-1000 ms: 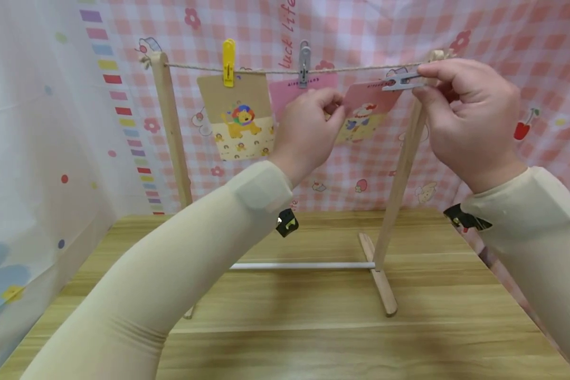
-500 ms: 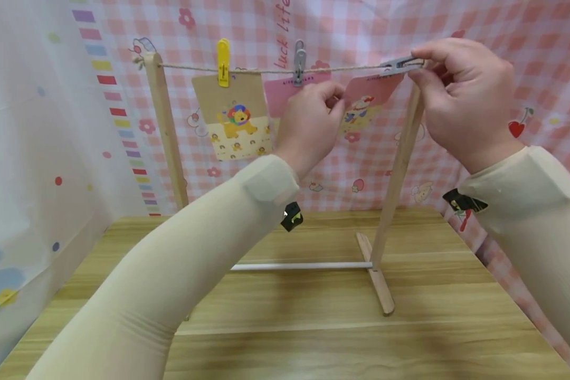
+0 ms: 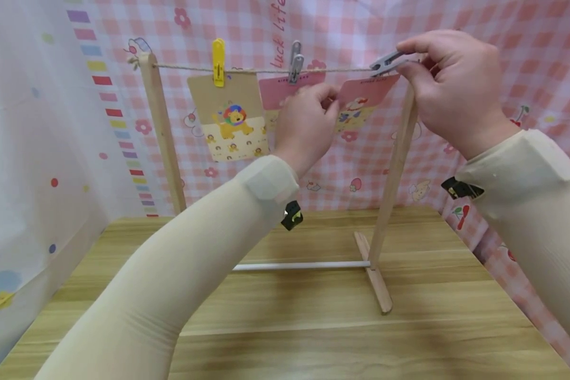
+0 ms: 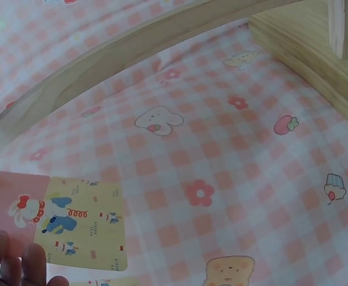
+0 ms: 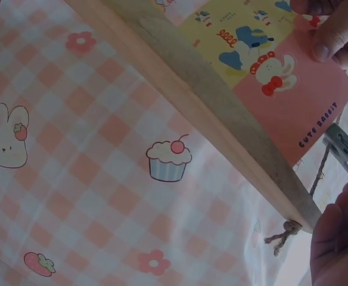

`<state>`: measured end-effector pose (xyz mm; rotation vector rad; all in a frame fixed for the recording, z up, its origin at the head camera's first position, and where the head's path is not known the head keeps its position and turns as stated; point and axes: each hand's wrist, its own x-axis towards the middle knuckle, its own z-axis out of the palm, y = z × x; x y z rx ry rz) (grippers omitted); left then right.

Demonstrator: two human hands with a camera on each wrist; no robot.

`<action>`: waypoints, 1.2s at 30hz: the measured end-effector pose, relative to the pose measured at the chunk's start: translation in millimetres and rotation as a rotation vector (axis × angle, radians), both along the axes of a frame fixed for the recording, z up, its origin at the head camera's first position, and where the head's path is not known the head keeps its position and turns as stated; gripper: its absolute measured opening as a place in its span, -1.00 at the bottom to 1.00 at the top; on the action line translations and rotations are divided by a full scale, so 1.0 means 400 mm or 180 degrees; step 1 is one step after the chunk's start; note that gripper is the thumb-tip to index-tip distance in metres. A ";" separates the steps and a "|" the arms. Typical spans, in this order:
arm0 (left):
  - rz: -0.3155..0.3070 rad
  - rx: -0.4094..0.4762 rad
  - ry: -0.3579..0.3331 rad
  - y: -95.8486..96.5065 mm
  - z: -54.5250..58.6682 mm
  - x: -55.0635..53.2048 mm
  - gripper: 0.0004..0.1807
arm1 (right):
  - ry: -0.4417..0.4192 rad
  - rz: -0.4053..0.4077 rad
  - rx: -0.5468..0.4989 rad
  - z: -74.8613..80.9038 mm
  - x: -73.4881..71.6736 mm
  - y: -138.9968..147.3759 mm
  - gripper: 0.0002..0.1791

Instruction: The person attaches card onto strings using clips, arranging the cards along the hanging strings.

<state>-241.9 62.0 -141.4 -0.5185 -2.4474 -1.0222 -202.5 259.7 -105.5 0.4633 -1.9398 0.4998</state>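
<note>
My left hand [image 3: 306, 126] pinches the left edge of a pink and yellow card [image 3: 368, 97] with a rabbit picture, which hangs tilted beside the right post. In the right wrist view the words "cute rabbit" run along its pink end. My right hand [image 3: 456, 87] pinches the handle end of a grey clothespin [image 3: 387, 63] between thumb and forefinger. The clothespin's tip lies right at the twine [image 3: 342, 69] and the card's top edge. In the left wrist view the card [image 4: 84, 223] shows its picture side, fingers [image 4: 34, 265] at its corner.
A yellow clothespin [image 3: 218, 63] holds a lion card [image 3: 230, 119] on the twine. Another grey clothespin [image 3: 295, 63] holds a pink card [image 3: 275, 89], partly behind my left hand. Wooden posts [image 3: 394, 169] with a white crossbar [image 3: 304, 265] stand on the wooden table [image 3: 313, 327].
My right hand has risen and shifted left, bringing the grey clothespin up from below the twine to the card's top edge. The left hand keeps its pinch on the card.
</note>
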 end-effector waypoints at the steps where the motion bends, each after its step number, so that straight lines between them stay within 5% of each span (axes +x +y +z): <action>1: -0.0011 0.0018 -0.0010 -0.001 -0.002 -0.001 -0.77 | -0.0037 -0.0008 0.0018 0.001 0.000 0.001 -0.80; 11: 0.0021 -0.0034 -0.0018 -0.009 -0.013 -0.009 -0.73 | -0.0408 -0.0021 -0.0077 0.001 0.010 0.017 -0.81; 36: 0.0132 -0.0139 0.0111 -0.019 -0.026 -0.020 -0.70 | -0.0707 -0.0130 0.0255 -0.006 0.018 0.002 -0.75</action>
